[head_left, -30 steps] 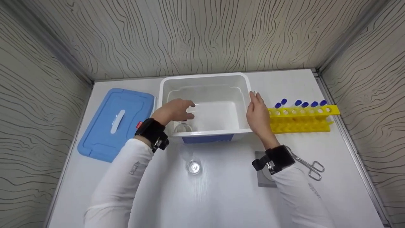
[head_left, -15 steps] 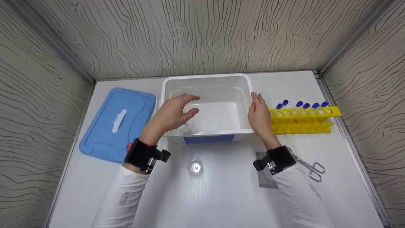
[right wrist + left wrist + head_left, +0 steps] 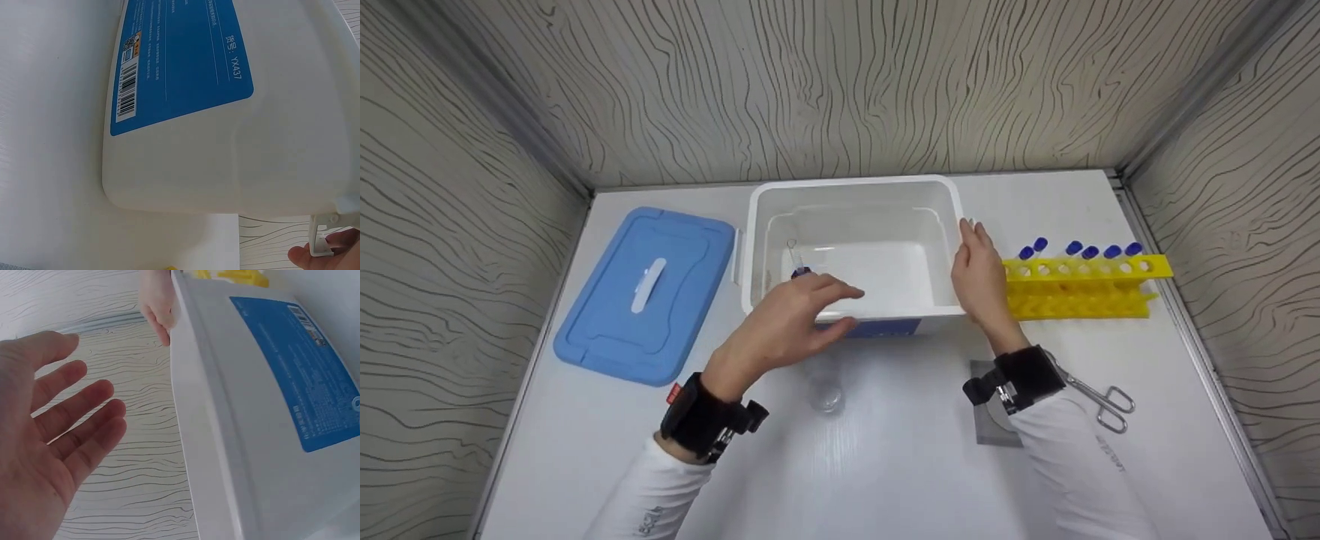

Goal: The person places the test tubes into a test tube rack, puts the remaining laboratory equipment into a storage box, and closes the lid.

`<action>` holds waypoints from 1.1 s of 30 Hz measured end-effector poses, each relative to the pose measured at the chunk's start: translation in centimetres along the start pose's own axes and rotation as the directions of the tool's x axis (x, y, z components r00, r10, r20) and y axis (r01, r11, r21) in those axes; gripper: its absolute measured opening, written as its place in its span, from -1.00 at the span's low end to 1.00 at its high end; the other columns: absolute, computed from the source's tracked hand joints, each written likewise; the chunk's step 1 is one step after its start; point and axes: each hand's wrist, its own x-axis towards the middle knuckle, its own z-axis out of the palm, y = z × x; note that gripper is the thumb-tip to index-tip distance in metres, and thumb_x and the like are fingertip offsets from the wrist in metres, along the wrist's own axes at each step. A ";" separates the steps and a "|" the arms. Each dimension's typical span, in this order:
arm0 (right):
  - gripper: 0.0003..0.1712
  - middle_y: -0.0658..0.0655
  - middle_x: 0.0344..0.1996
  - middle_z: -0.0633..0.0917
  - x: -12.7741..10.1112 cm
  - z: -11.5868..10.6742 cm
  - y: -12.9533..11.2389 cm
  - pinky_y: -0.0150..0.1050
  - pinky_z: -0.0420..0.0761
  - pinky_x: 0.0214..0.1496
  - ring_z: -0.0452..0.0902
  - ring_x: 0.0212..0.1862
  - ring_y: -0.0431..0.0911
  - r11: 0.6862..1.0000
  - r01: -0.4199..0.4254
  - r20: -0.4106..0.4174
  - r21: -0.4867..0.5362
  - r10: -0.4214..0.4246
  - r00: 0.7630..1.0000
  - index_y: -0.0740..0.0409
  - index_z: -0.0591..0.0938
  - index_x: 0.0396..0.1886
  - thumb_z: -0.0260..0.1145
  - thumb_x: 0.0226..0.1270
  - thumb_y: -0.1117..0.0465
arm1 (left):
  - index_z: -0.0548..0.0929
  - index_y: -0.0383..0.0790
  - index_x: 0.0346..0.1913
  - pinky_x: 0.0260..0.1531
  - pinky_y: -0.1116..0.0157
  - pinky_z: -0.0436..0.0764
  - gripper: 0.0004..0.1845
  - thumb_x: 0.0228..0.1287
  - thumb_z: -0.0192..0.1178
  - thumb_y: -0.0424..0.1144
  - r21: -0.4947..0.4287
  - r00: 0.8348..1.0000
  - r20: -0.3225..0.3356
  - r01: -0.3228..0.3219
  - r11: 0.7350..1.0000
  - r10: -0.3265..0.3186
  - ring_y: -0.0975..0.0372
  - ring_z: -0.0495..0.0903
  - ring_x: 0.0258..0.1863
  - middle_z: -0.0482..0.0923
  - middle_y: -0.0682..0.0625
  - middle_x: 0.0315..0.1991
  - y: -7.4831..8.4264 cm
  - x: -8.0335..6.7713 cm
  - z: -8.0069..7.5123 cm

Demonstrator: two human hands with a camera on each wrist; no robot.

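Head view: white tub (image 3: 855, 196) sits mid-desk (image 3: 900, 465), lid off; blue lid (image 3: 649, 292) lies at its 9 o'clock. Left hand (image 3: 795, 322) hovers over the tub's near rim, fingers spread wide, holding nothing. A small tube w/ dark cap (image 3: 797, 268) lies inside the tub, just past the fingertips. Right hand (image 3: 979, 277) lies flat vs. the tub's right wall, fingers straight. Yellow rack (image 3: 1084, 289) at 3 o'clock, clear glass (image 3: 825, 390) at 6, scissors (image 3: 1099, 401) at 4.

Left wrist view: palm (image 3: 50, 439) open, fingers apart, beside tub wall (image 3: 247, 427).

Right wrist view: labelled wall (image 3: 225, 112) close up; only a fingertip (image 3: 306, 256) shows by the clasp.

Risk, I'd judge: the left forearm passes close above the glass; dropping it could knock the glass over.
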 end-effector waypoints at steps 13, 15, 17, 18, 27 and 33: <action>-0.44 0.38 0.52 0.18 0.1 -0.2 0.5 0.14 0.13 0.56 0.06 0.57 0.24 1.000 0.006 -0.010 -0.003 -0.006 1.000 0.22 0.20 0.53 -0.15 0.60 0.23 | 0.66 -0.01 0.17 -0.01 0.28 0.66 -0.50 0.20 0.37 0.07 0.077 0.933 0.351 0.058 0.995 -0.082 0.23 0.67 -0.03 0.71 0.06 0.00 0.8 -2.9 6.2; -0.44 0.38 0.52 0.19 0.2 -0.2 0.4 0.14 0.13 0.56 0.07 0.56 0.24 1.000 0.007 -0.013 -0.007 -0.007 1.000 0.23 0.20 0.53 -0.14 0.60 0.24 | 0.65 -0.01 0.18 0.04 0.27 0.65 -0.47 0.16 0.40 0.06 0.101 0.921 0.381 0.047 0.994 -0.082 0.21 0.65 0.03 0.70 0.06 0.04 0.6 -3.3 7.0; -0.44 0.37 0.52 0.20 0.2 -0.2 0.4 0.14 0.13 0.56 0.08 0.56 0.24 1.000 0.005 -0.014 -0.011 -0.005 1.000 0.23 0.21 0.52 -0.13 0.60 0.24 | 0.65 0.00 0.19 0.08 0.27 0.64 -0.44 0.12 0.43 0.06 0.128 0.914 0.398 0.030 0.991 -0.079 0.20 0.63 0.07 0.70 0.06 0.07 0.3 -3.7 7.8; -0.44 0.37 0.52 0.20 0.2 -0.2 0.4 0.14 0.13 0.56 0.08 0.56 0.23 1.000 0.004 -0.014 -0.014 -0.004 1.000 0.23 0.22 0.52 -0.13 0.60 0.23 | 0.64 0.00 0.20 0.09 0.27 0.63 -0.43 0.11 0.43 0.07 0.140 0.911 0.405 0.022 0.990 -0.077 0.19 0.62 0.09 0.69 0.06 0.08 0.1 -3.9 8.1; -0.44 0.35 0.53 0.19 0.3 0.0 0.1 0.13 0.13 0.56 0.07 0.57 0.22 1.000 -0.004 -0.009 -0.010 0.004 1.000 0.21 0.20 0.53 -0.14 0.61 0.22 | 0.62 0.02 0.22 0.11 0.25 0.62 -0.36 0.03 0.47 0.09 0.204 0.901 0.422 0.016 0.979 -0.102 0.17 0.61 0.11 0.68 0.04 0.07 -1.2 -5.3 10.0; -0.44 0.37 0.52 0.19 0.2 0.1 0.2 0.14 0.13 0.56 0.08 0.56 0.24 1.000 -0.007 -0.008 -0.019 0.007 1.000 0.21 0.21 0.53 -0.14 0.60 0.23 | 0.61 0.01 0.22 0.12 0.24 0.62 -0.34 0.01 0.49 0.07 0.200 0.893 0.433 0.038 0.979 -0.124 0.16 0.61 0.11 0.66 0.03 0.08 -1.6 -5.7 10.7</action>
